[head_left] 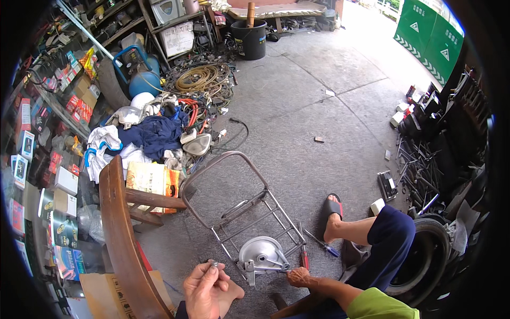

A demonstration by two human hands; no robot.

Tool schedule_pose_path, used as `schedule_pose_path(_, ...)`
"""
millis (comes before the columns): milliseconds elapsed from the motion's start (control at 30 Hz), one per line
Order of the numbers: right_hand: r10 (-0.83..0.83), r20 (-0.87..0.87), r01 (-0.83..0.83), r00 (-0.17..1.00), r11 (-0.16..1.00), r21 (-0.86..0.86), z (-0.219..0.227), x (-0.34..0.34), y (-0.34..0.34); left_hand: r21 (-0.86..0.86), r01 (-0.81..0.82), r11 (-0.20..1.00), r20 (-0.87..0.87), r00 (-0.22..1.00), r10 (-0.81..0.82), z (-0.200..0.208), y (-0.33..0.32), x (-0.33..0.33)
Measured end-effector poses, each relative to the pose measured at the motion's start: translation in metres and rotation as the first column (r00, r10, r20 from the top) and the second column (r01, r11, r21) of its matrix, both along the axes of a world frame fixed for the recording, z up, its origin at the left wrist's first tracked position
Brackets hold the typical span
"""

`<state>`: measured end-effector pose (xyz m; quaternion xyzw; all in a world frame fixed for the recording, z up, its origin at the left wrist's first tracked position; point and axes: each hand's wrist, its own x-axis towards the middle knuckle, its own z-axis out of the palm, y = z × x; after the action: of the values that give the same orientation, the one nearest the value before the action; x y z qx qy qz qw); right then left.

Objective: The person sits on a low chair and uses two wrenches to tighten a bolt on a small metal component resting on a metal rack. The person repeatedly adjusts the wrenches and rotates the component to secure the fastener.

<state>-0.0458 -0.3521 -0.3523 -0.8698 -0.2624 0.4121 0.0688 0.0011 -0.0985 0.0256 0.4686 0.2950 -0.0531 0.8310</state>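
My left hand [204, 290] is raised at the lower middle, thumb and fingers pinched on a small metal part [214, 263], possibly a nut or bolt. Lower and to the right, my right hand [301, 277] is closed on the end of a thin metal bar [277, 269] beside a round silver brake drum [258, 252]; whether it is a wrench or a lever is unclear. The drum rests against a tubular metal rack [254, 214] on the floor. A red-handled screwdriver [305, 259] and a blue-handled screwdriver [330, 250] lie just right of the rack.
A wooden chair or stool [121, 239] stands close on the left, near a glass case of boxes [64, 204]. Clothes [154, 135] and coiled hose [199, 78] heap behind it. A tyre [425, 258] and metal scraps [425, 165] lie right, past my sandalled foot [333, 215].
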Motion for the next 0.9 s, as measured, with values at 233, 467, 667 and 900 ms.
schedule_pose_path(233, 0.071, 0.159, -0.075, 0.985, 0.997, 0.02, -0.024, -0.014, 0.008, -0.013, -0.028, 1.0, 0.041, 0.999, 0.029, 0.002, 0.005, -0.004)
schedule_pose_path(467, -0.131, 0.157, 0.11, 0.979, 0.985, 0.135, -0.053, -0.022, 0.014, -0.013, -0.044, 0.999, 0.037, 0.998, 0.044, -0.017, 0.012, -0.009)
schedule_pose_path(667, -0.19, 0.163, 0.179, 0.968, 0.98, 0.082, -0.076, -0.034, 0.018, -0.022, -0.037, 0.999, 0.052, 0.998, 0.038, -0.02, 0.012, -0.005)
schedule_pose_path(900, -0.245, 0.121, 0.234, 0.962, 0.967, 0.104, -0.073, -0.026, 0.014, 0.087, 0.028, 0.996, 0.019, 0.999, -0.029, -0.01, 0.013, -0.003)
